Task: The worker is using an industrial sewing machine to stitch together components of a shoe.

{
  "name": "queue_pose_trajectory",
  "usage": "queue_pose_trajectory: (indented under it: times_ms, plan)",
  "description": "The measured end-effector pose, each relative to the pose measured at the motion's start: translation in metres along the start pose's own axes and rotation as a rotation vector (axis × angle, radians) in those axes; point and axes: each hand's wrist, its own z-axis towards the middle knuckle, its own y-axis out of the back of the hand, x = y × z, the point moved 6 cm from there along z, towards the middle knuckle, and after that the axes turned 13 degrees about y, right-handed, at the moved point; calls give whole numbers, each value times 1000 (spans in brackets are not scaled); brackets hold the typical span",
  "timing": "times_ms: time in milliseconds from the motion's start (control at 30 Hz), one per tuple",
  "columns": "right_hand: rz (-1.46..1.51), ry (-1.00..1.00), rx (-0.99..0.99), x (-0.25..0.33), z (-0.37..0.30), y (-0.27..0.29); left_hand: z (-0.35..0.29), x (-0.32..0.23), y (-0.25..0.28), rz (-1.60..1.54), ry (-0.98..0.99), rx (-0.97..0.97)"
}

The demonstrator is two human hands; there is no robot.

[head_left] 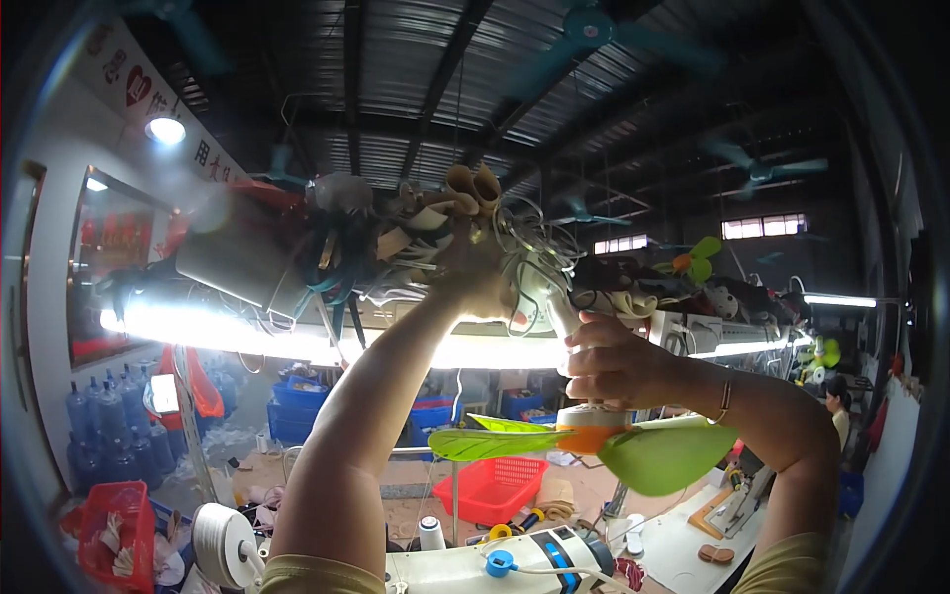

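Both my arms reach up to a cluttered shelf above a bright tube light. My left hand (480, 282) is among a tangle of pale cords (534, 267) and tan strips on the shelf; its fingers are mostly hidden in glare and clutter. Close to its right, my right hand (618, 364) is closed, with the fingers curled round the pale upper part of a small fan. That fan (594, 431) hangs below the hand, with an orange hub and green leaf-like blades. Two rolled tan pieces (473, 188) stand up above my left hand.
Below me stands a white sewing machine (455, 572) with a thread cone (430, 535) behind it. A large white spool (223, 544) is at left. Red baskets (490, 490) sit beyond and at lower left. At far right a person (837, 406) is partly visible.
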Motion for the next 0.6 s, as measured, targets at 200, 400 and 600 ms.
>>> queue_pose_trajectory:
  times_ms: [200, 400, 600]
  plan:
    - [220, -95, -130, -13, 3, 20, 3, 10, -32, -200, 96, 414]
    - [136, -91, -69, -2, 2, 10, 7, 10, -47, -232, 55, 448]
    - [-3, -266, 51, 5, -12, 16, 11, 11, -54, -283, 51, 441]
